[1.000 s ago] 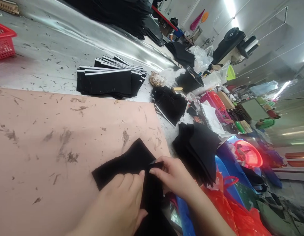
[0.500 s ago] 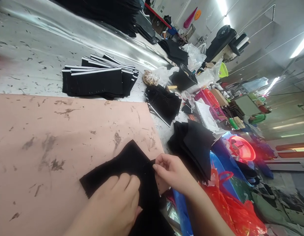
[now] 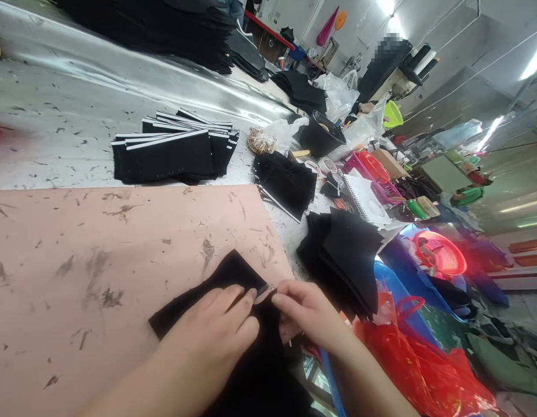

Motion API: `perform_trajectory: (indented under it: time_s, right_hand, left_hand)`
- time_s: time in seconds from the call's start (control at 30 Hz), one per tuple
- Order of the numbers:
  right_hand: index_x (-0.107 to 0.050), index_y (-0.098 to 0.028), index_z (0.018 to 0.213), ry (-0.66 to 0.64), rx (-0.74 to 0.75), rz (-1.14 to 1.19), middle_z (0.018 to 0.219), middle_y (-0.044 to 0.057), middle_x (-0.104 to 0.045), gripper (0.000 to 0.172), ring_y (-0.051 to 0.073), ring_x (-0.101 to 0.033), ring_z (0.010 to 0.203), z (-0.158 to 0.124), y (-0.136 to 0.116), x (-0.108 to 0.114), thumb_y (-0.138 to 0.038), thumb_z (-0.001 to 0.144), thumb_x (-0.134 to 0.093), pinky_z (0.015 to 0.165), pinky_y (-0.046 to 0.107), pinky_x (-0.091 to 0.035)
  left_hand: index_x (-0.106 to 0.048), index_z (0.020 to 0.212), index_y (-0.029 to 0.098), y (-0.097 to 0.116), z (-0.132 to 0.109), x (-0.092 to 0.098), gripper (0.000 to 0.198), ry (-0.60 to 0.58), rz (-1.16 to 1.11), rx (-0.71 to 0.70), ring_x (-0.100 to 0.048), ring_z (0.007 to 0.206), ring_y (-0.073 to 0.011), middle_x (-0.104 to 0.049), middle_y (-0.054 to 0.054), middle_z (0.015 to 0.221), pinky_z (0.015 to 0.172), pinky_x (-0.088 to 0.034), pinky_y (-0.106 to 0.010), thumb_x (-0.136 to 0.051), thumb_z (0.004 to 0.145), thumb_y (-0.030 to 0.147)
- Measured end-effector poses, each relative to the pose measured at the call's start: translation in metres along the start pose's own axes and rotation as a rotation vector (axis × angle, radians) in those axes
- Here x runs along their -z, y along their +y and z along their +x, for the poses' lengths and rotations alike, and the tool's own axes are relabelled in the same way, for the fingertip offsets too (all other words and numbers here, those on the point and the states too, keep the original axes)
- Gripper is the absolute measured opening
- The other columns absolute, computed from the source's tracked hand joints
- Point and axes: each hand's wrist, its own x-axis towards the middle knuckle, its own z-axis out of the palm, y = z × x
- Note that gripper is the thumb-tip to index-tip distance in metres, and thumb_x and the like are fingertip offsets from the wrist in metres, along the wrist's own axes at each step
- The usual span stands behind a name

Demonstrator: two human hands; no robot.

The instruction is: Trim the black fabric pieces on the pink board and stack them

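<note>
My left hand (image 3: 222,327) lies on a black fabric piece (image 3: 233,266), its fingers stretched and slightly apart, pressing the cloth down; its thumb is hidden. Just to the right, my right hand (image 3: 305,313) pinches the edge of the black fabric between thumb and forefinger. A narrow gap with a thin dark strip shows between the two hands. More of the black fabric hangs down toward the bottom of the view. Beneath it is a stained pinkish board (image 3: 133,243).
Black pieces with white edges (image 3: 164,153) are stacked beyond the board. Further right are a smaller black pile (image 3: 285,182) and a stack of black cut pieces (image 3: 342,255). A red plastic bag (image 3: 416,359) sits by my right forearm, near a blue bin (image 3: 398,289).
My left hand has uncurled, and its fingers now reach further toward the right hand. A gap has opened at the fabric edge between the hands. The view has shifted slightly.
</note>
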Motion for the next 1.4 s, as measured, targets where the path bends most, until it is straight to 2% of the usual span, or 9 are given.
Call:
perform_trajectory:
  time_s: [0.1, 0.3, 0.6, 0.97, 1.03, 1.1, 1.17, 1.27, 1.4]
  right_hand:
    - [-0.054, -0.018, 0.063, 0.183, -0.078, -0.127, 0.054, -0.003, -0.051, 0.02, 0.012, -0.05, 0.05, 0.006, 0.006, -0.004, -0.032, 0.077, -0.056, 0.049, 0.022, -0.04]
    - [-0.051, -0.02, 0.06, 0.313, 0.032, -0.367, 0.059, -0.002, -0.055, 0.02, 0.013, -0.052, 0.057, 0.008, 0.006, -0.008, -0.027, 0.078, -0.056, 0.052, 0.022, -0.041]
    - [-0.049, -0.021, 0.059, 0.25, 0.096, -0.484, 0.059, -0.002, -0.054, 0.022, 0.013, -0.051, 0.058, 0.01, 0.002, -0.005, -0.022, 0.079, -0.057, 0.055, 0.023, -0.039]
    - [-0.043, -0.021, 0.056, 0.232, 0.061, -0.685, 0.057, -0.003, -0.053, 0.027, 0.013, -0.049, 0.055, 0.012, -0.01, -0.004, -0.022, 0.079, -0.058, 0.051, 0.024, -0.037]
    - [-0.048, -0.021, 0.063, 0.32, 0.139, -0.717, 0.065, -0.001, -0.056, 0.019, 0.014, -0.053, 0.06, 0.011, -0.004, -0.007, -0.022, 0.078, -0.06, 0.054, 0.025, -0.041]
    - [-0.056, -0.02, 0.073, 0.413, 0.33, -0.756, 0.076, 0.003, -0.059, 0.007, 0.017, -0.056, 0.071, 0.009, 0.004, -0.011, -0.019, 0.08, -0.058, 0.063, 0.028, -0.046]
    - [-0.062, -0.019, 0.086, 0.458, 0.561, -0.815, 0.087, 0.007, -0.062, 0.013, 0.02, -0.057, 0.083, 0.005, 0.014, -0.015, -0.013, 0.084, -0.05, 0.073, 0.033, -0.047]
    - [-0.06, -0.017, 0.107, 0.399, 0.762, -0.886, 0.102, 0.01, -0.066, 0.03, 0.021, -0.057, 0.094, -0.004, 0.023, -0.016, -0.006, 0.086, -0.042, 0.082, 0.037, -0.046]
    - [-0.057, -0.014, 0.117, 0.23, 0.767, -0.943, 0.12, 0.012, -0.061, 0.038, 0.022, -0.055, 0.108, -0.018, 0.022, -0.012, -0.008, 0.083, -0.041, 0.09, 0.041, -0.043]
  left_hand:
    - [-0.063, 0.09, 0.018, -0.001, -0.003, 0.005, 0.015, -0.004, 0.023, -0.066, -0.053, 0.113, -0.0217, -0.063, -0.006, 0.118, 0.095, -0.042, -0.034, -0.05, 0.081, 0.02]
    - [-0.064, 0.091, 0.018, -0.004, -0.003, 0.004, 0.018, -0.052, 0.012, -0.064, -0.052, 0.116, -0.0214, -0.061, -0.008, 0.121, 0.098, -0.041, -0.034, -0.05, 0.081, 0.021]
    - [-0.065, 0.097, 0.018, -0.003, -0.003, 0.003, 0.023, -0.064, 0.03, -0.095, -0.052, 0.116, -0.0217, -0.063, -0.007, 0.117, 0.1, -0.04, -0.033, -0.052, 0.082, 0.029]
    - [-0.063, 0.104, 0.016, 0.0, -0.005, 0.008, 0.025, -0.014, 0.1, -0.104, -0.048, 0.117, -0.0223, -0.059, -0.007, 0.12, 0.103, -0.032, -0.035, -0.051, 0.082, 0.02]
    - [-0.063, 0.104, 0.017, -0.001, -0.006, 0.007, 0.026, -0.027, 0.102, -0.109, -0.047, 0.117, -0.0229, -0.059, -0.008, 0.12, 0.102, -0.032, -0.036, -0.052, 0.082, 0.022]
    - [-0.064, 0.103, 0.018, -0.001, -0.008, 0.008, 0.025, -0.059, 0.101, -0.093, -0.049, 0.114, -0.0238, -0.059, -0.008, 0.117, 0.099, -0.034, -0.038, -0.054, 0.081, 0.023]
    - [-0.066, 0.099, 0.019, 0.0, -0.011, 0.011, 0.023, -0.098, 0.096, -0.047, -0.052, 0.106, -0.024, -0.062, -0.008, 0.108, 0.095, -0.037, -0.04, -0.055, 0.08, 0.024]
    - [-0.069, 0.09, 0.019, 0.002, -0.013, 0.015, 0.019, -0.15, 0.09, -0.011, -0.055, 0.094, -0.0235, -0.063, -0.008, 0.092, 0.087, -0.04, -0.04, -0.056, 0.079, 0.027]
    - [-0.07, 0.087, 0.019, 0.005, -0.013, 0.016, 0.018, -0.171, 0.122, -0.021, -0.054, 0.093, -0.0228, -0.063, -0.009, 0.089, 0.083, -0.04, -0.037, -0.059, 0.077, 0.029]
